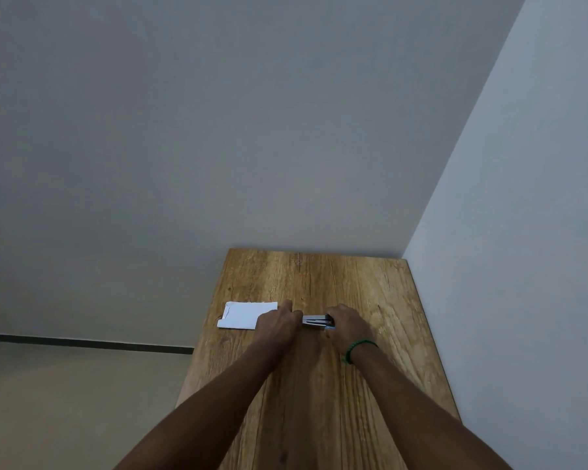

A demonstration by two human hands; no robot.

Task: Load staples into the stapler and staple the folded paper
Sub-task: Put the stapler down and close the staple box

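A small metal stapler (317,322) lies sideways on the wooden table (319,385), held at both ends. My left hand (278,325) grips its left end and my right hand (347,325) grips its right end. A dark slot shows along the stapler's middle; its ends are hidden by my fingers. A folded white paper (243,315) lies flat on the table just left of my left hand, partly under it. No loose staples are visible.
The narrow table stands in a room corner, with a white wall (523,232) close along its right edge and another wall behind. The table's left edge drops to the floor (65,401). A green band sits on my right wrist.
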